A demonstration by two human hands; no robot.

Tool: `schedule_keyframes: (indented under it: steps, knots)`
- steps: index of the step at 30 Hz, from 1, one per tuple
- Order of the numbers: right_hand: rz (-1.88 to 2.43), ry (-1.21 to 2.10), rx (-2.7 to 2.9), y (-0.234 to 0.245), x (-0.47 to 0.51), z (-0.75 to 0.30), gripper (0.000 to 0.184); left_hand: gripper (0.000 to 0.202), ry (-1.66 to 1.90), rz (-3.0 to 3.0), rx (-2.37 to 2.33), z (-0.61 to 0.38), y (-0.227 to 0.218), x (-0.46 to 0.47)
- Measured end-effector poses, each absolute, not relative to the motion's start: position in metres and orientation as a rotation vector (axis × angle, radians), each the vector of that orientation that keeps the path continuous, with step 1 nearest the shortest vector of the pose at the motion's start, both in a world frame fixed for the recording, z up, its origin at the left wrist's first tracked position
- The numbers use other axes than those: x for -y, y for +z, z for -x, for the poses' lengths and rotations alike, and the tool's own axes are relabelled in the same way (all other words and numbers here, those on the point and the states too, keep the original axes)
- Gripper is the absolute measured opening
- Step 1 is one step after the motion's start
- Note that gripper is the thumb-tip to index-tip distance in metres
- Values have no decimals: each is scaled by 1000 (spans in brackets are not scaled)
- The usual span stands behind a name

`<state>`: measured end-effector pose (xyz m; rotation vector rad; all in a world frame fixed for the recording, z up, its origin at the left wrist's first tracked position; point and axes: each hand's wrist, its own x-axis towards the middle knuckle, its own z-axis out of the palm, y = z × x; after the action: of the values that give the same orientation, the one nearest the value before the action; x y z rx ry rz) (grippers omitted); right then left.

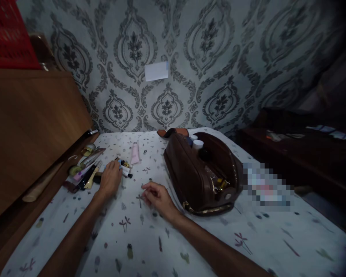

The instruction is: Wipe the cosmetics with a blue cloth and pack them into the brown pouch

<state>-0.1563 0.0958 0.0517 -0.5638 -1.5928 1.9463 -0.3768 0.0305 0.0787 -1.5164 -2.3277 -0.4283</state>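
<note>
My left hand (112, 177) rests over a cluster of cosmetics at the left of the table, its fingers bent down together; whatever lies under the fingertips is hidden. Small tubes (126, 173) with black and gold parts poke out beside those fingers. My right hand (159, 198) hovers over the cloth with loosely curled, slightly parted fingers and nothing visible in them. Just right of it stands a brown toiletry bag (180, 175), unzipped, with a white-capped bottle (198, 144) and several small items inside. A pink tube (135, 153) lies beyond my hands.
A patterned white cloth (144, 246) covers the table. Along the left edge are a wooden cabinet (34, 127) and a light wooden handle (43, 182). On the cabinet sits a red basket (11, 38). A blurred-out packet (266, 186) lies right of the bag. Patterned wallpaper backs the table.
</note>
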Motion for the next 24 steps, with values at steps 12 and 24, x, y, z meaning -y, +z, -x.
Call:
schedule_keyframes:
  steps: [12,24]
  knots:
    - [541,1907,1620,50,-95,152,24,20,-414,1783,2372,332,90,-19]
    - [504,1838,1697,52,-92,150,31,33,-1340,1925,2640,356,126,-8]
